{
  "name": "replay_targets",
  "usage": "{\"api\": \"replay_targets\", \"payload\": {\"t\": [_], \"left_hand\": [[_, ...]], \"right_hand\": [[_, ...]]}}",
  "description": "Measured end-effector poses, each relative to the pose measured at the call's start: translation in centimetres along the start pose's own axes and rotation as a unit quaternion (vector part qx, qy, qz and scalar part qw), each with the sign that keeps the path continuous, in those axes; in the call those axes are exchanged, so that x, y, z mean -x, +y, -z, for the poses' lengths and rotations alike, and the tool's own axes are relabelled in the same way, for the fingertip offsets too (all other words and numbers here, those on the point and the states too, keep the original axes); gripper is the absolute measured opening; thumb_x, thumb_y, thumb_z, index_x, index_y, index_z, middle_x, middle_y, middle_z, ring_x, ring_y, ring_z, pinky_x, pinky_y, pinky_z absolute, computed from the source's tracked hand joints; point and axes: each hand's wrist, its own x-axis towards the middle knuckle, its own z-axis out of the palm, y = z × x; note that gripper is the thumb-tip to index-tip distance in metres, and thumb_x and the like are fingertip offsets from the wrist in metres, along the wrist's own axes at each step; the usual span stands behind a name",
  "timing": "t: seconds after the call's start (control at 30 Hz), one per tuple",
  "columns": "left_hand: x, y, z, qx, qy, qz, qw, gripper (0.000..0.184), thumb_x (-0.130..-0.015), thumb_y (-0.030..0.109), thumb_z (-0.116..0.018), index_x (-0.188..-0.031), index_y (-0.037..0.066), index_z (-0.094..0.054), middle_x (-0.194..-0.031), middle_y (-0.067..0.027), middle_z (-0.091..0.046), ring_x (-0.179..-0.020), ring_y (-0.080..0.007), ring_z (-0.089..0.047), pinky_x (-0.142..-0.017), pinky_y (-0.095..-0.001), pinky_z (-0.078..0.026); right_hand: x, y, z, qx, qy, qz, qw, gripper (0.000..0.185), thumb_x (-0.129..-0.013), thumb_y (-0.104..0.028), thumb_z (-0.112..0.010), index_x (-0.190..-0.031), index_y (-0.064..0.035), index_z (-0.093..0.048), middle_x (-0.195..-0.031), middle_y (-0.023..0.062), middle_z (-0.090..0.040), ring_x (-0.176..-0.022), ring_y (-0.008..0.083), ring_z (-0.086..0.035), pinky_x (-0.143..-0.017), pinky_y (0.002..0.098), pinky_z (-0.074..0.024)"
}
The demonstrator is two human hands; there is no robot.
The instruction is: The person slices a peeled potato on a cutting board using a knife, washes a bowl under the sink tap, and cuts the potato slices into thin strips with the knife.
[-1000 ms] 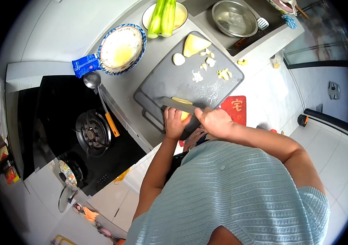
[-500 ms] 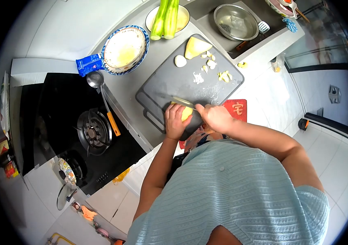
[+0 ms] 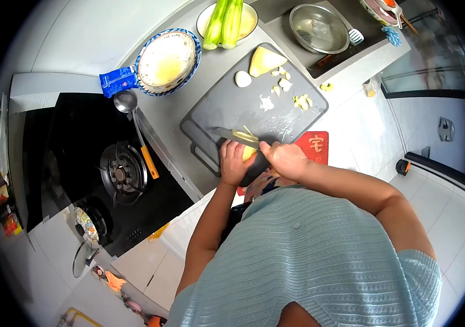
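On the near part of the grey cutting board (image 3: 219, 103), my left hand (image 3: 234, 162) presses its bent fingers over a peeled yellow vegetable piece (image 3: 249, 153). My right hand (image 3: 285, 160) grips a knife (image 3: 226, 132) whose blade lies across the vegetable, just beyond the left fingertips. A thin yellow slice (image 3: 242, 134) rests against the blade. Farther up the board are a larger pale-yellow wedge (image 3: 265, 60), a round white piece (image 3: 243, 79), garlic cloves (image 3: 285, 84), a small white chopped heap (image 3: 266, 103) and yellowish bits (image 3: 302, 102).
Peeled green gourds (image 3: 223, 24) lie across a bowl behind the board. A patterned bowl (image 3: 168, 60) and blue packet (image 3: 118, 82) stand left, near a ladle (image 3: 140, 128) beside the gas burner (image 3: 122, 173). The sink at back right holds a metal basin (image 3: 319, 30).
A thin yellow slice now shows at the knife blade, and the blade sits slightly differently over the vegetable. My left hand stays on the piece. The whole view has shifted a little.
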Motion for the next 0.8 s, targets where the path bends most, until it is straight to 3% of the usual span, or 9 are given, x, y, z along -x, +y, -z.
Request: {"api": "replay_targets", "payload": {"t": [0.07,0.27,0.4,0.5,0.73,0.8], "left_hand": [[-0.1,0.1,0.1,0.008,0.006,-0.001,1.0,0.056,-0.064,0.017,-0.085,-0.11,0.005,-0.055,-0.112,-0.0141,-0.052,-0.109,-0.0384,-0.049,-0.094,-0.049,-0.043],[-0.3,0.6,0.3,0.015,0.006,0.006,1.0,0.057,-0.064,0.017,-0.084,-0.112,0.005,-0.056,-0.116,-0.0137,-0.05,-0.113,-0.0377,-0.046,-0.094,-0.0488,-0.043],[-0.2,0.8,0.4,0.022,0.012,-0.001,1.0,0.055,-0.064,0.017,-0.085,-0.109,0.005,-0.056,-0.113,-0.0148,-0.05,-0.109,-0.0381,-0.047,-0.093,-0.0496,-0.043],[0.5,-0.1,-0.3,-0.01,0.005,0.014,1.0,0.061,-0.064,0.019,-0.084,-0.116,0.007,-0.055,-0.112,-0.0115,-0.051,-0.108,-0.0373,-0.047,-0.095,-0.0469,-0.043],[0.2,0.0,-0.1,-0.004,0.008,0.004,1.0,0.062,-0.064,0.02,-0.085,-0.116,0.006,-0.054,-0.113,-0.0122,-0.051,-0.11,-0.0368,-0.047,-0.095,-0.047,-0.043],[0.1,0.2,-0.1,0.009,0.006,0.012,1.0,0.055,-0.064,0.018,-0.084,-0.109,0.005,-0.054,-0.111,-0.0148,-0.051,-0.108,-0.0388,-0.048,-0.093,-0.05,-0.042]], "right_hand": [[-0.7,0.2,-0.2,-0.011,-0.008,-0.009,1.0,0.025,-0.082,-0.005,-0.053,-0.107,-0.0006,-0.049,-0.079,0.019,-0.065,-0.072,0.0341,-0.068,-0.059,0.0432,-0.0558],[-0.9,1.2,-0.6,-0.052,0.025,-0.034,0.998,0.03,-0.081,-0.006,-0.055,-0.111,-0.0019,-0.05,-0.077,0.0181,-0.064,-0.072,0.0357,-0.068,-0.061,0.0454,-0.0554],[1.2,-0.2,2.3,-0.041,-0.006,-0.013,0.999,0.031,-0.081,-0.005,-0.055,-0.111,-0.0016,-0.049,-0.077,0.0181,-0.065,-0.07,0.0342,-0.068,-0.058,0.0439,-0.0558],[2.6,-0.9,3.1,0.0,-0.004,-0.001,1.0,0.032,-0.079,-0.012,-0.061,-0.106,0.0006,-0.05,-0.071,0.0166,-0.063,-0.06,0.0322,-0.066,-0.047,0.0426,-0.0516],[1.5,-0.4,1.4,-0.009,-0.019,-0.005,1.0,0.035,-0.078,-0.011,-0.061,-0.11,0.001,-0.049,-0.073,0.0166,-0.063,-0.064,0.0323,-0.067,-0.051,0.0422,-0.0534],[0.3,-0.1,0.0,-0.002,-0.007,-0.003,1.0,0.038,-0.078,-0.01,-0.061,-0.113,0.0,-0.049,-0.078,0.0177,-0.064,-0.068,0.0321,-0.068,-0.053,0.0421,-0.0541]]}}
